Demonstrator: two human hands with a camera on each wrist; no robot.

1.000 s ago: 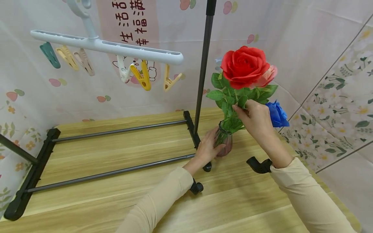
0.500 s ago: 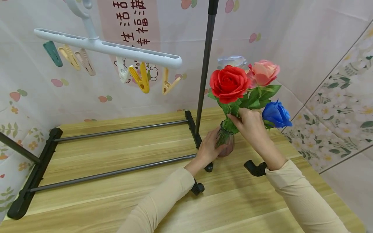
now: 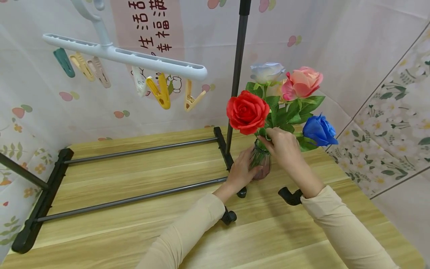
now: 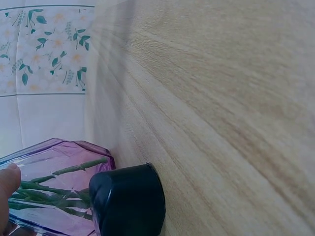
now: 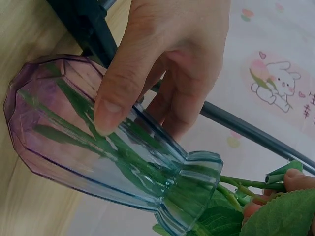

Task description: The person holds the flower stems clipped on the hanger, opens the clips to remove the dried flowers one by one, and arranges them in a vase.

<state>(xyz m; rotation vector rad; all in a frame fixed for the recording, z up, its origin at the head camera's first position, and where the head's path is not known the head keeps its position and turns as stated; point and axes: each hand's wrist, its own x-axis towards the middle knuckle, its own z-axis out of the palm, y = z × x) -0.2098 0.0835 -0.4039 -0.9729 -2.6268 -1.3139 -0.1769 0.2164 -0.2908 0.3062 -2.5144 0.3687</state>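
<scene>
A faceted glass vase point(image 3: 264, 170), pinkish at its base, holds several green stems. My left hand point(image 3: 240, 170) grips the vase's side, with the thumb across the glass in the right wrist view. At the mouth of the vase, my right hand point(image 3: 285, 147) pinches a green stem point(image 5: 273, 187) between thumb and fingers, under the red rose point(image 3: 248, 113). That rose leans left in front of the rack's pole. Behind and to the right stand a pale blue-white rose point(image 3: 267, 72), a pink rose point(image 3: 304, 83) and a low blue rose point(image 3: 320, 130).
A black rack with floor bars point(image 3: 141, 150) and an upright pole point(image 3: 237, 59) stands left of the vase. Above it hangs a pale blue hanger point(image 3: 124, 55) with several clothespins. Black elbow pieces point(image 3: 290, 197) lie on the wooden table point(image 3: 268, 239). Printed curtains line the back and right.
The red rose has swung left and down, uncovering the pale and pink roses. My right hand has shifted slightly left and down with its stem. My left hand keeps its grip on the vase.
</scene>
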